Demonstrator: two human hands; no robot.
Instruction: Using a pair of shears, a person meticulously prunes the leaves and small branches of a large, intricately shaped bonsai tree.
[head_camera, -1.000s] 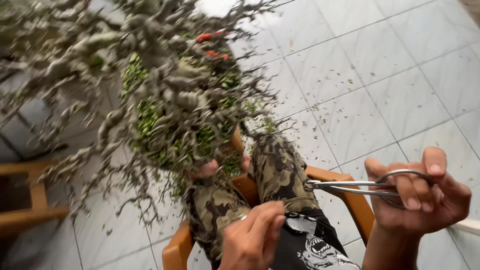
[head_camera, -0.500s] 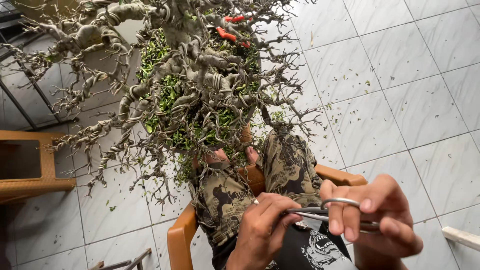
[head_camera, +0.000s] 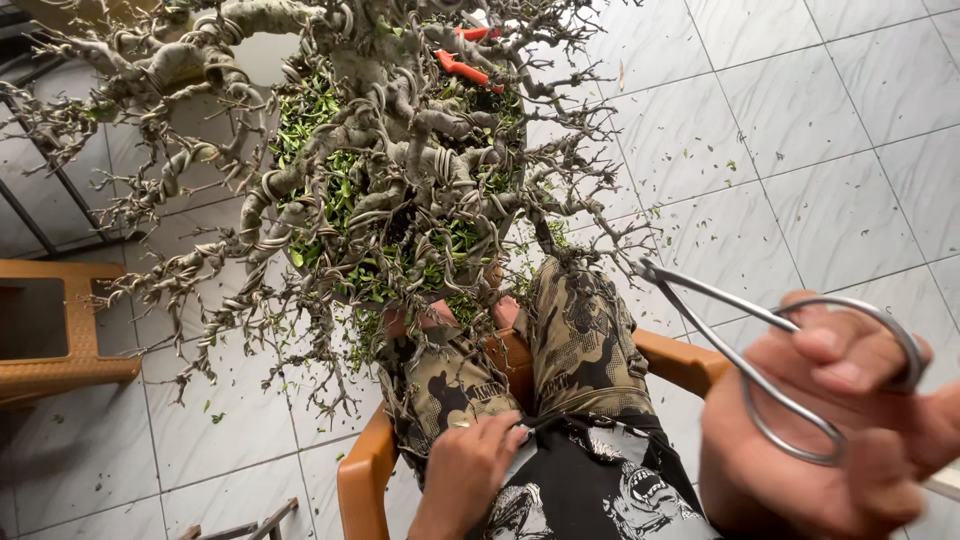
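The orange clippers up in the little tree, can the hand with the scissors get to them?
Probably not easily. The orange clippers lie on the tree's far side, behind a tangle of wired branches, and the right hand is already full, holding the scissors.

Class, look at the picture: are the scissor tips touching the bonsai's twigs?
Cannot tell. In the head view the scissors, held in the right hand, end at the outer twigs of the bonsai; depth hides any gap.
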